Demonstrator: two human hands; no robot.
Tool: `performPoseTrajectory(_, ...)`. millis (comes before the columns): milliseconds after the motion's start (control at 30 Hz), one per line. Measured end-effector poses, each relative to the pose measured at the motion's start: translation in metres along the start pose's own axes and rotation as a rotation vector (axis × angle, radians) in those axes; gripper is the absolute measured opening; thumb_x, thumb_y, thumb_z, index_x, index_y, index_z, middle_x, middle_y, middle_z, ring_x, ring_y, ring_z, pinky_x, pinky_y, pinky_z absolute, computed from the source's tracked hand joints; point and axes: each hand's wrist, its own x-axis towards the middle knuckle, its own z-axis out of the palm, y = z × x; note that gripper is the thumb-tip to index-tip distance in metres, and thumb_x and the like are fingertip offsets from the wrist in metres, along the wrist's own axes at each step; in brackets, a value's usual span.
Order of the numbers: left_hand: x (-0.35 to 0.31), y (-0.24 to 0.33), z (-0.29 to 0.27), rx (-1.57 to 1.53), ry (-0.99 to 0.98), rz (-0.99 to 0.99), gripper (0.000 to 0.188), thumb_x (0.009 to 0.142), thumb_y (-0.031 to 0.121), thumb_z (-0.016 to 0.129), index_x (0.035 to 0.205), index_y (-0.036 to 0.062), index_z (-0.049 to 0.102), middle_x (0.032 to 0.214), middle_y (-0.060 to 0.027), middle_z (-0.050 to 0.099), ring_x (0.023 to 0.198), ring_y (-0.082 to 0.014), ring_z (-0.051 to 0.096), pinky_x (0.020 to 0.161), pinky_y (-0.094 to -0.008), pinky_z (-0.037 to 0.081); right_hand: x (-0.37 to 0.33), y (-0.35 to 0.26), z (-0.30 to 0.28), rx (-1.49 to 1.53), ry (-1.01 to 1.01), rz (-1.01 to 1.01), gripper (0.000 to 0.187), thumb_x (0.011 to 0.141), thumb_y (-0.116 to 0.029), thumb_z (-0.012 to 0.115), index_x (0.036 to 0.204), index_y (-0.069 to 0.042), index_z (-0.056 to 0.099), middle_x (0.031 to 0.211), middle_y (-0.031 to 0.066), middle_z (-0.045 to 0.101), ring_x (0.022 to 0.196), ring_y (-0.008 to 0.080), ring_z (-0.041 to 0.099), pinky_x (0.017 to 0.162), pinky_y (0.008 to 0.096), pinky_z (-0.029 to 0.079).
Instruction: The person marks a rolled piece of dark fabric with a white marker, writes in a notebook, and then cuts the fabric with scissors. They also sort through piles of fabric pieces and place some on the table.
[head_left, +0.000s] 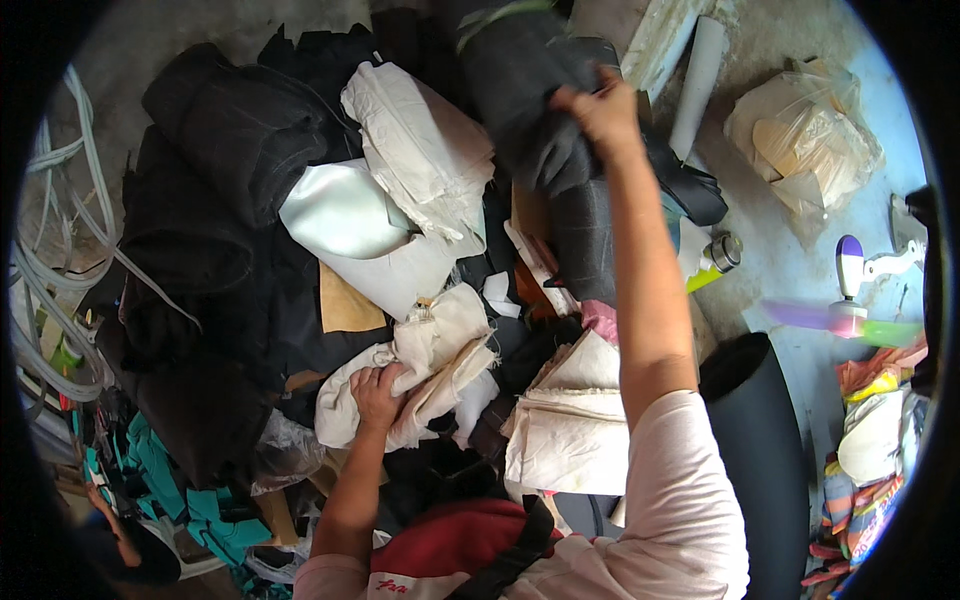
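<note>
My left hand (pixel 378 398) is closed on the edge of a crumpled cream cloth (pixel 440 335) with frayed edges, in the middle of the heap. Stretched far forward, my right hand (pixel 605 112) grips a dark grey fabric roll (pixel 515 75). Roll and hand are slightly blurred, and some of the fingers are hidden. A folded cream cloth bundle (pixel 425 150) lies left of the roll, over a shiny pale sheet (pixel 345 215). Nearer to me, beside my right arm, sits a stack of folded cream cloth (pixel 570 440).
Black fabric rolls (pixel 245 130) pile up on the left, beside looped grey cables (pixel 75 250). To the right are a plastic bag (pixel 805 130), a green bottle (pixel 715 260), a small spinning fan (pixel 850 315) and a large black roll (pixel 755 450). Teal scraps (pixel 205 515) lie lower left, near another person's arm (pixel 115 525).
</note>
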Motion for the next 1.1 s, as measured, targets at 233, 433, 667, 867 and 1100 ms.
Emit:
performPoseTrajectory(233, 0.002, 0.002, 0.0, -0.009, 0.032, 0.027, 0.029, 0.061, 0.018, 0.072, 0.089, 0.0159, 0.065, 0.074, -0.0037, 0.061, 0.072, -0.0247, 0.056, 0.073, -0.0376, 0.04, 0.001, -0.098, -0.063, 0.193, 0.257, -0.219, 0.055, 0.062, 0.001, 0.068, 0.115, 0.01, 0.054, 0.098, 0.0164, 0.066, 0.083, 0.0231, 0.064, 0.076, 0.0312, 0.051)
performPoseTrajectory(433, 0.002, 0.002, 0.0, 0.017, 0.0, 0.013, 0.028, 0.063, 0.023, 0.073, 0.088, 0.0155, 0.064, 0.073, -0.0038, 0.06, 0.073, -0.0249, 0.055, 0.073, -0.038, 0.039, -0.011, -0.117, -0.008, -0.194, 0.365, -0.148, 0.055, 0.06, -0.014, 0.075, 0.111, 0.001, 0.059, 0.093, 0.0201, 0.067, 0.084, 0.0299, 0.066, 0.078, 0.0374, 0.05)
performPoseTrajectory(667, -0.002, -0.003, 0.003, 0.009, -0.001, 0.03, 0.031, 0.068, 0.034, 0.072, 0.091, 0.0141, 0.064, 0.073, -0.0045, 0.058, 0.072, -0.0247, 0.053, 0.074, -0.0383, 0.038, 0.014, -0.025, 0.105, -0.056, -0.488, 0.05, 0.1, 0.062, -0.053, 0.08, 0.134, 0.005, 0.041, 0.124, 0.0232, 0.055, 0.114, 0.032, 0.054, 0.093, 0.0378, 0.046)
performPoseTrajectory(867, -0.003, -0.004, 0.004, 0.012, 0.016, 0.053, 0.038, 0.065, 0.038, 0.072, 0.094, 0.0136, 0.065, 0.075, -0.0053, 0.058, 0.073, -0.0255, 0.053, 0.074, -0.039, 0.038, -0.047, 0.079, 0.147, -0.77, -0.026, 0.107, 0.073, 0.06, -0.048, 0.081, 0.109, 0.003, 0.063, 0.107, 0.021, 0.064, 0.1, 0.0272, 0.063, 0.088, 0.0334, 0.049)
performPoseTrajectory(1100, -0.003, -0.003, 0.002, 0.017, -0.02, 0.047, 0.033, 0.068, 0.035, 0.07, 0.092, 0.0134, 0.065, 0.073, -0.005, 0.056, 0.073, -0.0256, 0.053, 0.073, -0.0387, 0.038, -0.029, 0.115, 0.169, -0.585, -0.436, 0.207, 0.066, 0.058, -0.052, 0.08, 0.1, -0.002, 0.069, 0.105, 0.0173, 0.066, 0.102, 0.0288, 0.063, 0.088, 0.0343, 0.05)
